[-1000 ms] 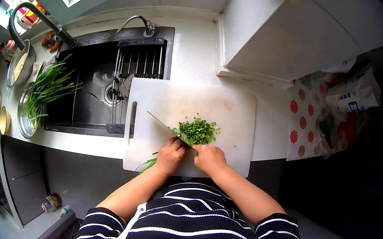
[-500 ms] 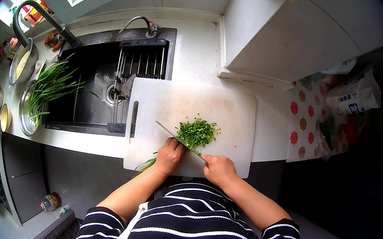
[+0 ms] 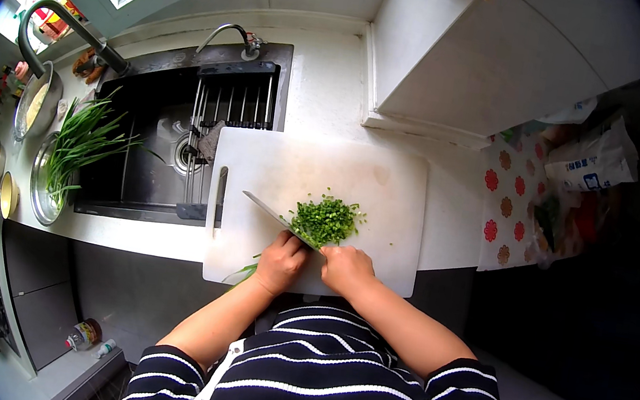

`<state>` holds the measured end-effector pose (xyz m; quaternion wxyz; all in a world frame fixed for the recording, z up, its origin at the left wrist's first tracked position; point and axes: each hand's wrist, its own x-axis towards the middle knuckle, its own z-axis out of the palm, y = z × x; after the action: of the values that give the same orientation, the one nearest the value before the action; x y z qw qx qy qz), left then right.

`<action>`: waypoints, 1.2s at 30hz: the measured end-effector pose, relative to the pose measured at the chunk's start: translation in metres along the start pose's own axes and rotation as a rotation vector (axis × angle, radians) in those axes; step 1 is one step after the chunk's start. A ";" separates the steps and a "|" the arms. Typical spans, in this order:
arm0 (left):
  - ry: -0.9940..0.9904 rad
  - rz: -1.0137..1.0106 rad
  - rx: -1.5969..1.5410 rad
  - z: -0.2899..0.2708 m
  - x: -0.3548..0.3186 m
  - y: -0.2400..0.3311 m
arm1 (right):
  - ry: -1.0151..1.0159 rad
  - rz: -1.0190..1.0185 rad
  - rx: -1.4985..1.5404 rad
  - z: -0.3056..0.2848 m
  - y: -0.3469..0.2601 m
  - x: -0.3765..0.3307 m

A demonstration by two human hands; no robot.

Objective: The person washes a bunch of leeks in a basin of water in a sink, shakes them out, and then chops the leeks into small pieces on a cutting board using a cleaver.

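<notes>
Head: hands (image 3: 283, 262) angled inward at knife (image 3: 269, 212)

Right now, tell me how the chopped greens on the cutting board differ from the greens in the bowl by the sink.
The chopped greens are tiny bits; the bowl greens are long, slender stalks. The chopped greens sit heaped on the cutting board; the bowl greens reach past the bowl's rim. Both are green.

Cutting board (image 3: 389, 173), white; chopped stalks (image 3: 325, 219), green; shirt (image 3: 328, 371), black with white stripes; covering (image 3: 505, 224), white with red and brown flowers.
</notes>
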<state>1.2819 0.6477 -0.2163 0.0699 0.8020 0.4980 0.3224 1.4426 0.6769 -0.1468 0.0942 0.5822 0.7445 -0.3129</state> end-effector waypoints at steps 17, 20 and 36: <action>0.043 0.002 0.010 -0.003 -0.005 0.003 | 0.072 -0.035 0.180 -0.020 0.007 0.007; 0.050 -0.024 -0.009 -0.001 -0.005 0.003 | 0.058 -0.046 0.100 -0.022 0.011 -0.016; 0.072 -0.030 -0.030 0.005 -0.006 0.002 | 0.035 -0.016 0.050 -0.001 -0.005 0.002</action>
<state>1.2847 0.6422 -0.2221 0.0686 0.7810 0.5075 0.3575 1.4378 0.6784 -0.1458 0.0643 0.5837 0.7426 -0.3220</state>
